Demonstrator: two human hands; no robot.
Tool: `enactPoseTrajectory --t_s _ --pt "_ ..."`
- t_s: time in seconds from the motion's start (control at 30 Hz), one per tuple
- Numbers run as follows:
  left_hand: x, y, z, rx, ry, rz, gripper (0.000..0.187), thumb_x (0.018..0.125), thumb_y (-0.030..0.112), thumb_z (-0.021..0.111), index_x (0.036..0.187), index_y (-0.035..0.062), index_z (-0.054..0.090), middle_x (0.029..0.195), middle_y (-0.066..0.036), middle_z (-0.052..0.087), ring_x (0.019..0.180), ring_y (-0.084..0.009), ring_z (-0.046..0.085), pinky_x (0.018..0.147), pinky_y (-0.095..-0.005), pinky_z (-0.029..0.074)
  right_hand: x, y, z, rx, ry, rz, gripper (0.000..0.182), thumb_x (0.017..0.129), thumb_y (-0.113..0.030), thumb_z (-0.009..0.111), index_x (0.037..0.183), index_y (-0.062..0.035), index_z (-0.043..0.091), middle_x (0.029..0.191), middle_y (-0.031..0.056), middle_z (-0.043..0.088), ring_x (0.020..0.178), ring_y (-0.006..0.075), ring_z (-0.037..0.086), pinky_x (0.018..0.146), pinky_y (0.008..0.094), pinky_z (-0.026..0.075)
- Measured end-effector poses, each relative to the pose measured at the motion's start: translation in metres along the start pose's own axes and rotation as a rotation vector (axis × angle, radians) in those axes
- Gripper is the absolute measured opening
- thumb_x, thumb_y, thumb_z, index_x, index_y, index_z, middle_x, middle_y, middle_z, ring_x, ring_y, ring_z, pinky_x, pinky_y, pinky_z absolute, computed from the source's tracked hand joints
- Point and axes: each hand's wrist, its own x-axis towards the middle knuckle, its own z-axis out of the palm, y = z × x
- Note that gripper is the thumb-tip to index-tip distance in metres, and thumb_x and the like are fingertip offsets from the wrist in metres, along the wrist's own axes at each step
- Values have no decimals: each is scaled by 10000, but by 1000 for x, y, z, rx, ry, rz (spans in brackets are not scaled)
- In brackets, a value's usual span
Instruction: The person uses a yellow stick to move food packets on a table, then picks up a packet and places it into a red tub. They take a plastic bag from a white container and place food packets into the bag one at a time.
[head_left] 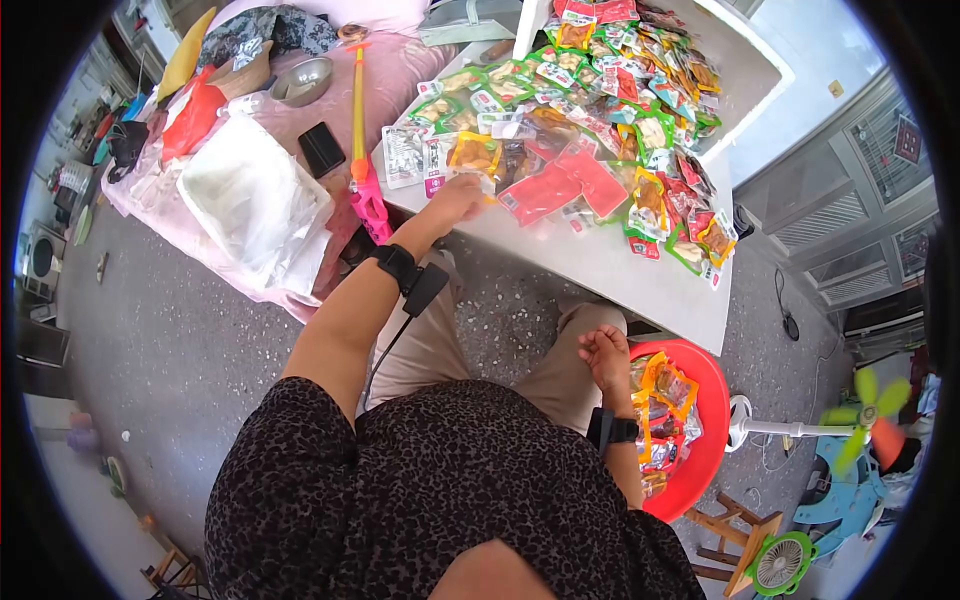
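Puts left hand (461, 199) by yellow packet (476, 152) on table's (600, 270) near left, cannot tell if pinching, and curls right hand (606, 355), fingers slightly apart, by red tub (713, 400)

Packets (475, 152) are showing glossy printed plastic film, wrinkling and catching glare. Table (685, 305) is looking smooth, with low sheen. Tub (708, 400) is reading as smooth red plastic. Bowl (302, 82) is reflecting like polished metal. White liner (250, 185) is looking like thin plastic, creasing all over. Phone (321, 150) is showing a smooth dark face. Pink cover (400, 75) is reading as cloth, wrinkling. Shirt (450, 450) is showing matt patterned cloth. Stool (765, 540) is showing wood. Floor (505, 290) is looking hard, speckled.
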Motion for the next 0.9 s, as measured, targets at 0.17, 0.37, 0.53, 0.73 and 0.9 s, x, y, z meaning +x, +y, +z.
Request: enactPoseTrajectory --t_s 0.17,0.37,0.53,0.73,0.9 --pt "-28 1 0 -38 -31 -11 312 742 140 527 1033 60 445 716 6 511 618 -64 483 539 -193 387 -1 -4 3 -3 13 11 115 803 -66 436 917 -75 443 774 50 537 715 177 564 547 276 468" --pt "-73 11 -23 78 81 122 286 764 154 508 1017 27 463 751 -5 506 637 -67 484 568 -186 386 -1 -4 5 5 6 14 106 811 -61 425 912 -80 449 780 53 539 722 187 565 549 281 472" --pt "-97 6 -74 154 311 343 245 770 114 499 982 -9 482 781 -30 518 660 -87 490 587 -206 396 -1 -5 2 16 6 3 114 811 -58 424 920 -77 451 781 57 547 719 189 571 544 283 474" --pt "-135 19 -138 978 850 720 180 712 106 521 866 12 529 814 -147 543 778 -265 521 703 -334 409 3 1 0 42 -26 -10 117 816 -56 420 926 -81 452 772 66 555 717 194 571 540 284 477" --pt "-148 18 -207 1276 1133 656 251 685 136 528 906 16 523 913 -160 534 862 -320 486 771 -381 381 0 -2 3 38 -37 -16 116 817 -58 418 927 -78 448 775 66 550 720 193 569 538 283 473"
